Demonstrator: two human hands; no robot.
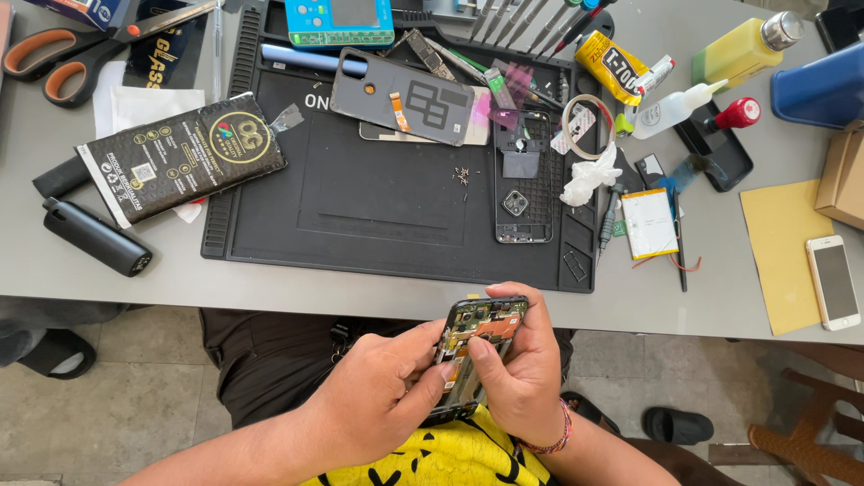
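Both hands hold an opened phone body [475,335] below the table's front edge, over my lap. Its circuit board and copper-coloured parts face up. My left hand [378,391] grips its left side, with the thumb and forefinger pressing on the inner parts. My right hand [522,369] wraps the right side, thumb on the middle of the board. On the black work mat [360,198] lie a grey phone back cover [405,97], a black phone frame [522,180] and several tiny screws [463,174].
Orange-handled scissors [63,58] and a black packet [180,155] lie at the left. A glue tube [612,65], bottles, a white tissue [589,177], a small battery [650,223], a yellow sheet [783,243] and a white phone [833,281] lie at the right. Tweezers and tools line the mat's far edge.
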